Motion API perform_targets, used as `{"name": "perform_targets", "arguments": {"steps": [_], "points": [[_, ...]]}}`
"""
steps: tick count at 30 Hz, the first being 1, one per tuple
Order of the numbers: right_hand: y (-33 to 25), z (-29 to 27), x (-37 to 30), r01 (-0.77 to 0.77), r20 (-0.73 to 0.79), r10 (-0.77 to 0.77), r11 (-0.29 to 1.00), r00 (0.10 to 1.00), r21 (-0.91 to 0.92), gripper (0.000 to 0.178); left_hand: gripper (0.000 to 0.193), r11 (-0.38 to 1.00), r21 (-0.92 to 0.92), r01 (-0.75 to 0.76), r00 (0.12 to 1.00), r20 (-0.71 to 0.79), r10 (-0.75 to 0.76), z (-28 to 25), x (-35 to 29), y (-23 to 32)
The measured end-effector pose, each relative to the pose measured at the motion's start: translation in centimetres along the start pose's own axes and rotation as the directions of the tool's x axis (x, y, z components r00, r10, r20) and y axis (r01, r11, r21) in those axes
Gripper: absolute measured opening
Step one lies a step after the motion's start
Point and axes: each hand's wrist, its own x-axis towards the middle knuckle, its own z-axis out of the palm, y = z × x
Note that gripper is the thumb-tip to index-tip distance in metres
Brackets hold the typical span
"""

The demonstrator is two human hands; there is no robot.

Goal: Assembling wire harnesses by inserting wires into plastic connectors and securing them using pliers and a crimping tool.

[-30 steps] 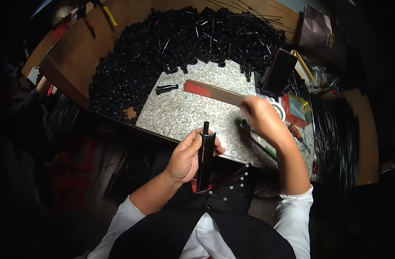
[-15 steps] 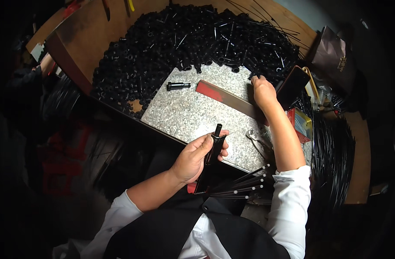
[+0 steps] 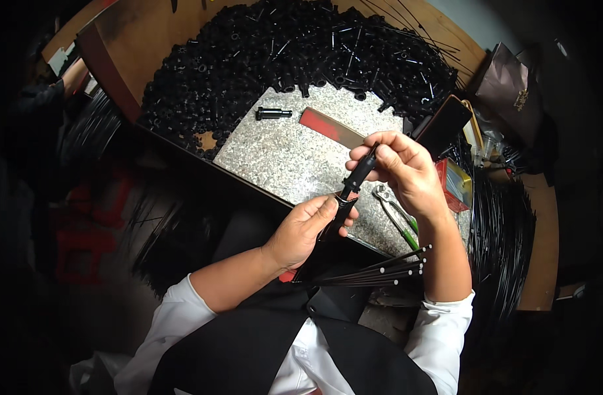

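Observation:
My left hand (image 3: 308,227) grips the lower part of a black rod-shaped assembly (image 3: 344,201) that stands tilted above the near edge of a speckled stone slab (image 3: 288,158). My right hand (image 3: 400,168) pinches a short black plastic part (image 3: 362,170) at the top end of that assembly. Thin black rods with pale tips (image 3: 387,266) fan out from the assembly's lower end across my lap, under my right forearm.
A big heap of small black plastic parts (image 3: 282,52) covers the wooden table behind the slab. One black part (image 3: 273,114) and a red flat bar (image 3: 331,127) lie on the slab. Green-handled pliers (image 3: 397,214), a dark phone (image 3: 442,126) and a box (image 3: 456,184) sit at right.
My right hand came back from the far right side of the slab with a black part and now meets the top of the assembly. My left hand raised the assembly slightly.

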Motion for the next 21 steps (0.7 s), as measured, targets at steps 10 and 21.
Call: {"name": "perform_targets", "arguments": {"steps": [10,21], "points": [[-0.7,2.8,-1.5,-0.004,0.049,0.008,0.997,0.999,-0.078,0.027,0.04,0.993,0.103,-0.063,0.998,0.014,0.062,0.3,-0.9,0.0],[-2.1,3.5,-2.3,0.064,0.138,-0.02,0.944,0.99,-0.323,0.04,0.039,0.99,0.115,-0.076,0.997,0.034,0.073,0.1,-1.1,-0.2]]}}
